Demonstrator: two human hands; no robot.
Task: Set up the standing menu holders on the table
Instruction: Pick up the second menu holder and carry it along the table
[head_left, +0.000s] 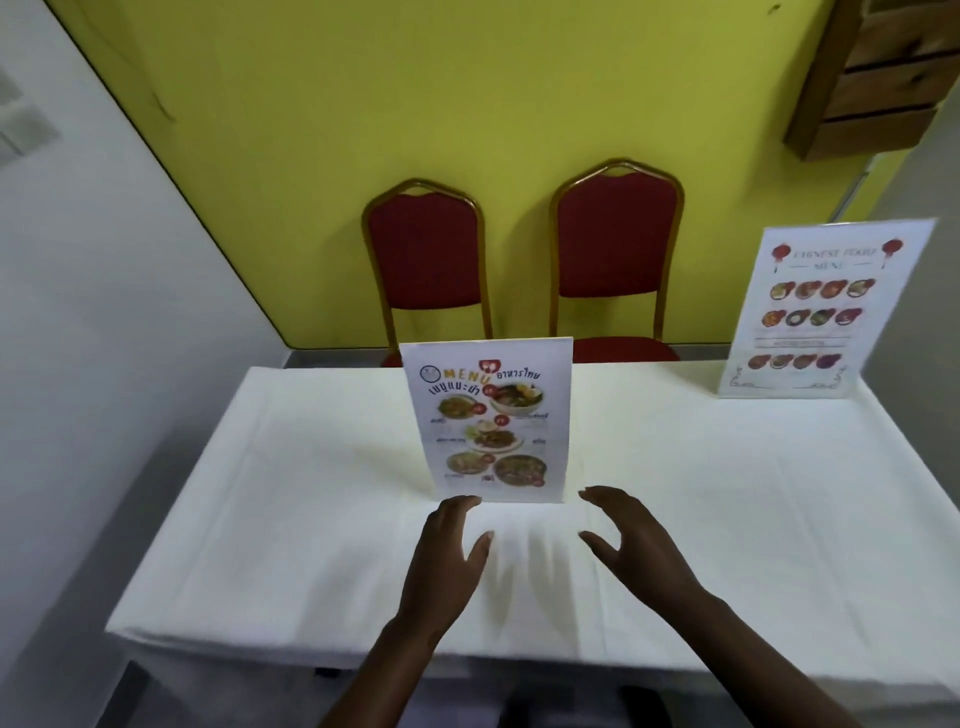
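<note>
Your left hand (451, 551) and right hand (631, 540) hovered spread, empty, just short of Thai menu holder (491, 421), which stood mid-table (291, 519). Chinese menu holder (826, 312) stood far right. Blurred base, perhaps unsteady; careless nudge could've toppled it.

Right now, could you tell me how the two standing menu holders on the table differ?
The Thai menu holder stands mid-table, just beyond the open hands; the Chinese food menu holder stands at the far right edge, out of their reach. The Thai one faces the camera squarely; the Chinese one is angled. Both are upright on the white tablecloth.
</note>
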